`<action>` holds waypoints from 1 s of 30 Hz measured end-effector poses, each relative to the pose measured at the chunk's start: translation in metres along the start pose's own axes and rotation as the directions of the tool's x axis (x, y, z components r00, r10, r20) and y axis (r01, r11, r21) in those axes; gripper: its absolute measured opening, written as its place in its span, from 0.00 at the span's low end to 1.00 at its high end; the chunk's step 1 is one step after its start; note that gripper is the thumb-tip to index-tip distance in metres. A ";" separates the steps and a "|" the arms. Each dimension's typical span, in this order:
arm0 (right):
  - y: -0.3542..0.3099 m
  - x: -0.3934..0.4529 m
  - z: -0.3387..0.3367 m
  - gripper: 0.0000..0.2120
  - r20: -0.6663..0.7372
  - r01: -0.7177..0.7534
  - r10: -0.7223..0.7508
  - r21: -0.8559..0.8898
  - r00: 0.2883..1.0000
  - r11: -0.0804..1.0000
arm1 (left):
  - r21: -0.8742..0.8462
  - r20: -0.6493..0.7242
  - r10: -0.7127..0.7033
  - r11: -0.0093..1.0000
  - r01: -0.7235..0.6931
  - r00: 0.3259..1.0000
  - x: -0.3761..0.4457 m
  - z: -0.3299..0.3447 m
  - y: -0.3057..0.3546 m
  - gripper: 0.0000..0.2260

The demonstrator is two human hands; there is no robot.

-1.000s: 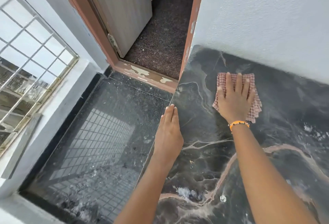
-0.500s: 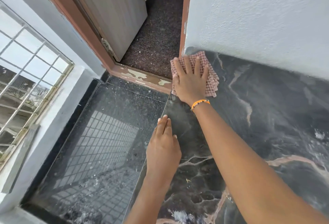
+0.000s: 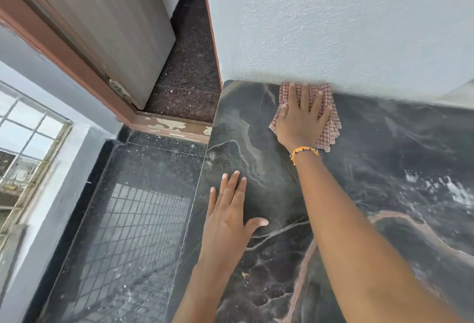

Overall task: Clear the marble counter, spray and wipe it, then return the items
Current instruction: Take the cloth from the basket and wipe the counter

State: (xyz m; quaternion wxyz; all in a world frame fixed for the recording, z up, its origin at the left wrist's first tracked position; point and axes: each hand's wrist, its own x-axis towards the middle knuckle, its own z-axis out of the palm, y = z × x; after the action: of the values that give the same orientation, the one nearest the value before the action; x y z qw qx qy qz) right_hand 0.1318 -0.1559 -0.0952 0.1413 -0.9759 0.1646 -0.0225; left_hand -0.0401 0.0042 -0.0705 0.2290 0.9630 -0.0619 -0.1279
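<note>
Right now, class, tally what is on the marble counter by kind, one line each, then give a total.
Hands: 2, left hand flat on the counter, right hand pressing the cloth
Cloths: 1, checked cloth
Bracelets: 1, orange bracelet
Total: 4

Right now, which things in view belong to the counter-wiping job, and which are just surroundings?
Part of the job:
- marble counter
- checked cloth, pressed flat by the right hand against the wall
- left hand, resting flat near the counter's edge

Just surroundings:
- door
- window grille
- orange bracelet
</note>
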 end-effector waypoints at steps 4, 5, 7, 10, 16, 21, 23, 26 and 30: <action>0.068 0.004 -0.024 0.24 -0.020 -0.154 0.153 -0.028 0.988 0.988 | 0.011 0.006 -0.038 0.999 0.038 0.999 0.000 0.001 0.004 0.44; 0.083 0.001 -0.030 0.24 -0.028 -0.190 0.190 -0.030 0.981 0.981 | 0.022 0.007 -0.043 0.999 0.043 0.999 0.000 0.001 0.004 0.44; 0.108 -0.010 -0.039 0.24 -0.045 -0.256 0.254 -0.033 0.966 0.966 | 0.032 0.015 -0.042 0.999 0.042 0.999 0.001 0.000 0.003 0.44; 0.121 -0.038 -0.044 0.24 -0.050 -0.318 0.316 -0.038 0.948 0.947 | 0.037 0.042 -0.033 0.999 0.031 0.999 0.002 -0.001 0.002 0.44; 0.058 -0.096 -0.019 0.26 0.012 -0.113 0.114 -0.083 0.993 0.990 | -0.093 0.027 -0.056 0.994 0.059 0.998 0.004 -0.008 0.007 0.28; -0.025 -0.141 0.007 0.26 0.146 0.272 -0.267 -0.019 0.953 0.962 | -0.168 -0.130 -0.115 0.981 0.093 0.985 -0.013 -0.016 0.003 0.30; -0.029 -0.160 0.009 0.25 0.197 0.424 -0.414 -0.009 0.889 0.906 | -0.194 -0.172 -0.143 0.975 0.109 0.975 -0.027 -0.018 0.000 0.31; 0.005 -0.177 0.000 0.24 0.226 0.549 -0.531 -0.020 0.817 0.836 | -0.201 -0.155 -0.132 0.974 0.100 0.979 -0.046 -0.013 0.002 0.29; 0.071 -0.182 -0.019 0.25 0.203 0.427 -0.402 -0.099 0.893 0.899 | -0.140 0.010 0.092 0.986 -0.090 0.996 -0.054 0.006 0.021 0.27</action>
State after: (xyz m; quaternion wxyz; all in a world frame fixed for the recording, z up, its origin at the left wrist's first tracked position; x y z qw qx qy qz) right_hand -0.0637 -0.1655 -0.0970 0.0778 -0.9941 -0.0598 0.0467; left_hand -0.0952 -0.0076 -0.0538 0.3010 0.9397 -0.0987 -0.1292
